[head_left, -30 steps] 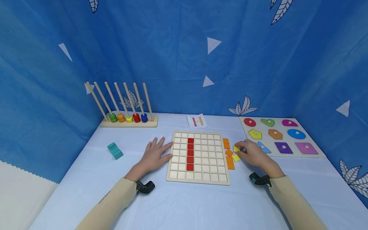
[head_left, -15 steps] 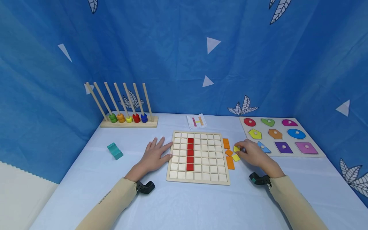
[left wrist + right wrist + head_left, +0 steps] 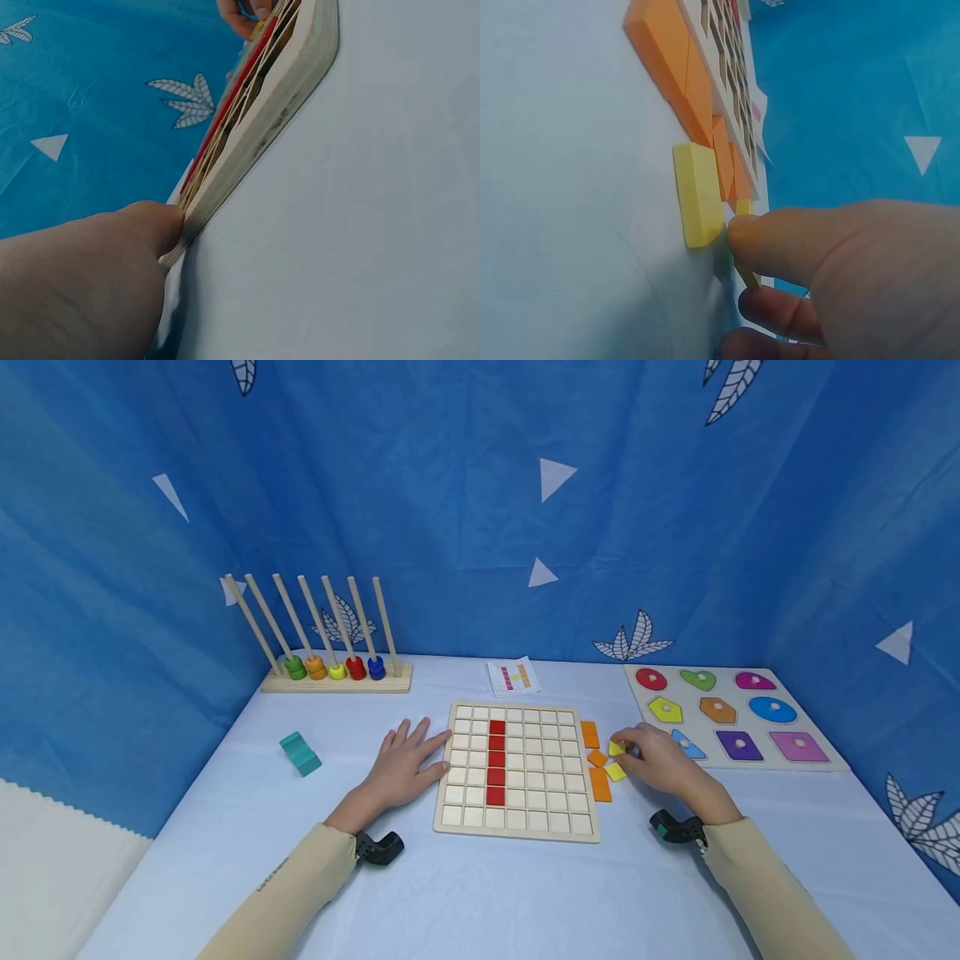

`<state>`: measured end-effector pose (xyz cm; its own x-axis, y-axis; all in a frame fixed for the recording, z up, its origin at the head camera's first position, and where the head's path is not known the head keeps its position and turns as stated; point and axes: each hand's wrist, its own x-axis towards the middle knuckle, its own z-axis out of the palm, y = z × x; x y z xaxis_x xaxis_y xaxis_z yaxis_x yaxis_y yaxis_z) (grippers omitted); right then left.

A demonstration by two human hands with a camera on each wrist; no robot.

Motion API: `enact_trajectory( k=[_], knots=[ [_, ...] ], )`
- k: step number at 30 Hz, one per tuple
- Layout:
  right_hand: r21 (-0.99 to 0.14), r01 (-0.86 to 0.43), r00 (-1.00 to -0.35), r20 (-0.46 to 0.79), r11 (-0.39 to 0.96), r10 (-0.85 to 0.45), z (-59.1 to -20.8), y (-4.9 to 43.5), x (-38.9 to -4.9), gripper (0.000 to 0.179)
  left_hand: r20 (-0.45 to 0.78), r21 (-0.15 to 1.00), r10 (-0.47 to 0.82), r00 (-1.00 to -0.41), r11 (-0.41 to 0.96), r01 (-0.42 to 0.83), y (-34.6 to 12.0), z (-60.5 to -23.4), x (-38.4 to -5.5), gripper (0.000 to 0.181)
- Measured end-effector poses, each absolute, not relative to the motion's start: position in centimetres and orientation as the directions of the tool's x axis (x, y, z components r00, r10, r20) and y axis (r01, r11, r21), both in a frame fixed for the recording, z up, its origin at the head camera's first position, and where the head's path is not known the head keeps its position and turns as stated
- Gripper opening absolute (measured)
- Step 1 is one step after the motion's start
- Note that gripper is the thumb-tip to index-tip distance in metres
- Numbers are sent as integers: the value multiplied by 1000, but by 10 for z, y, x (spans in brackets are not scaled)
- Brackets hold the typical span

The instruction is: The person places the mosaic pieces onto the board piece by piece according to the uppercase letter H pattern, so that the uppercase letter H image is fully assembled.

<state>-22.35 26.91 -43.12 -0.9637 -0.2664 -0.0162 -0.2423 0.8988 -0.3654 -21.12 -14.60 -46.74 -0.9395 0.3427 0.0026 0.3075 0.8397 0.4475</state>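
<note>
1. The right hand (image 3: 660,762) is pinching a yellow tile (image 3: 617,748) between thumb and fingers; the tile is sitting just beyond the orange tiles (image 3: 601,787) at the right side of the grid board (image 3: 517,836), near a second yellow tile (image 3: 700,199); whether it is touching the table (image 3: 450,902) is hard to tell.
2. The left hand (image 3: 401,767) is resting with fingers spread, grasping nothing; it is touching the board's left edge.
3. The pinched tile is looking light, stiff and sturdy; its smooth faces are possibly proving slippery, so opposite edges are probably offering the better hold.
4. The board is seeming rigid, likely heavier; its rim is offering the steadiest place for fingers.
</note>
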Motion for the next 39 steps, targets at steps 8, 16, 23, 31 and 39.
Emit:
enact_trajectory(
  k=[8, 16, 23, 31, 39],
  knots=[
    [-362, -260, -956, -32, 895, -290, -427, 257, -224, 31, 5, 453, 340, -940, 838, 306, -146, -467, -212, 61],
    [-377, -332, -930, -25, 865, -368, -421, 236, -228, 34, 9, 452, 339, -941, 838, 306, -146, -468, -211, 61],
    [-403, -398, -899, -10, 824, -438, -415, 209, -229, 32, 26, 454, 340, -940, 834, 314, -146, -466, -209, 61],
    [-397, -477, -856, 10, 784, -517, -415, 181, -231, 31, 12, 451, 337, -941, 838, 306, -145, -466, -210, 61],
    [-379, -525, -824, 1, 762, -567, -415, 159, -231, 30, 14, 448, 336, -942, 840, 306, -145, -467, -210, 61]
  ],
)
